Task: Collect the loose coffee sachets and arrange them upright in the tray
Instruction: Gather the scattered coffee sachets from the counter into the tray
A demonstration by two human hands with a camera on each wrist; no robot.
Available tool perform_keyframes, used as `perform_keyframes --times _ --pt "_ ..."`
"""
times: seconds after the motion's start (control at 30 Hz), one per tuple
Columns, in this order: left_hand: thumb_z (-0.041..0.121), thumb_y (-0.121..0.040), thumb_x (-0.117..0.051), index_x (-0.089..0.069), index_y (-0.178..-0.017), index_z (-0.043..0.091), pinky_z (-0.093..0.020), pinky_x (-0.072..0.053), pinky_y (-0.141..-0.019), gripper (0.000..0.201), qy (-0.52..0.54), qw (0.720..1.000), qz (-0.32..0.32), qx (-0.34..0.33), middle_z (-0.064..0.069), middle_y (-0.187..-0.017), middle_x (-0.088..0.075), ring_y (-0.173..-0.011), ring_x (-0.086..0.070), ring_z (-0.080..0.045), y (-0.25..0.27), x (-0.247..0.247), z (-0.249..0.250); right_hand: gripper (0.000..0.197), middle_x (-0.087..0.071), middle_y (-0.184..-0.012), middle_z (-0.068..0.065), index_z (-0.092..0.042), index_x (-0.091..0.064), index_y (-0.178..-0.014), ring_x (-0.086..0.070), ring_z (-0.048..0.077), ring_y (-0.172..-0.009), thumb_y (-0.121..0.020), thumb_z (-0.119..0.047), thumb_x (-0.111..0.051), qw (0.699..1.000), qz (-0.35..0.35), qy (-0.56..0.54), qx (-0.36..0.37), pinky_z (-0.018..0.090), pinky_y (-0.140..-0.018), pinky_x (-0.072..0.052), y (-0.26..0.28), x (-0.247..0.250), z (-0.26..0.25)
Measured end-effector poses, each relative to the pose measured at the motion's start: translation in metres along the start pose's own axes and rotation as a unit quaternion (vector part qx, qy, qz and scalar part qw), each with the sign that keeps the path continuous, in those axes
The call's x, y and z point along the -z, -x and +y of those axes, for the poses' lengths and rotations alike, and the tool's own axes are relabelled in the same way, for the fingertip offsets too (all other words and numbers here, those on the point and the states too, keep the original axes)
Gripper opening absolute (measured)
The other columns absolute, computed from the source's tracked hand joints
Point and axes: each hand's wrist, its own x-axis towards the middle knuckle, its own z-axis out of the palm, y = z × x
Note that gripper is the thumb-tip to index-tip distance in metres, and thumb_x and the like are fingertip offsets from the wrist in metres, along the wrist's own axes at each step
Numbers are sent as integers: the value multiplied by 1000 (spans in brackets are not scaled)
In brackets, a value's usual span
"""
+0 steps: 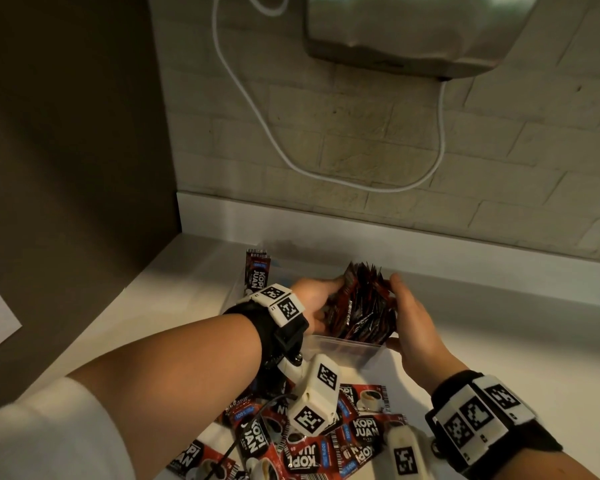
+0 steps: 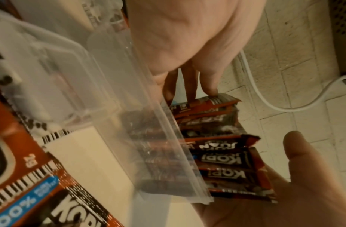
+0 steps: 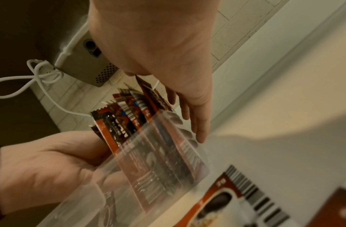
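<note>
Standing up in the clear plastic tray (image 1: 347, 348) is a thick bunch of red and black coffee sachets (image 1: 362, 303), and both hands press on it from the two sides. The tray sits on the white counter (image 1: 499, 341), a little way out from the far wall.

The left hand (image 1: 314, 299) is on the left side of the bunch. Its fingers are curled round the left edge of the sachets, and the thumb sits up near their tops. The right hand (image 1: 411, 318) is on the right side. Its fingers are nearly straight and lie flat against the sachets, so it pushes on them more than it grabs them. In the right wrist view the fingers (image 3: 195, 116) point down along the outside of the tray wall (image 3: 168, 161).

The bunch leans a bit and its tops fan out above the tray rim.

Nearer to the person, more loose sachets (image 1: 326, 441) lie flat in a messy pile on the counter. One more sachet (image 1: 257, 270) lies by itself on the far left, just past the left hand.

A white cable (image 1: 291, 161) hangs in a loop on the brick wall (image 1: 499, 150), under a grey metal box (image 1: 413, 29).
</note>
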Motion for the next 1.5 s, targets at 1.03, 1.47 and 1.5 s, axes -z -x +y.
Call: perform_keyframes --times 1.03,1.47,1.5 --pt "46 -98 -44 -46 -134 12 -39 -45 -93 50 -156 987 18 32 -16 -121 -51 -114 -51 -29 15 2 17 51 -60 -122 3 -23 -50 -130 -60 25 -108 -96 -56 -33 1000 -3 11 -1 38 -72 -51 -1 7 0" --pt "13 -86 -69 -68 -100 24 -11 -45 -76 18 -495 813 -11 -306 8 -101 -65 -93 -60 -3 121 84 2 32 -64 -68 -2 -25 -67 -69 -55 7 -60 -70 -54 -54 874 -179 367 265 23 -58 -43 72 48 -22" --pt "18 -85 -71 -66 -105 28 -10 -44 -78 23 -539 794 -41 -280 13 -105 -62 -93 -57 2 131 93 -5 30 -66 -78 -10 -30 -70 -77 -59 3 -70 -70 -55 -55 840 -234 423 248 18 -63 -45 78 45 -18"
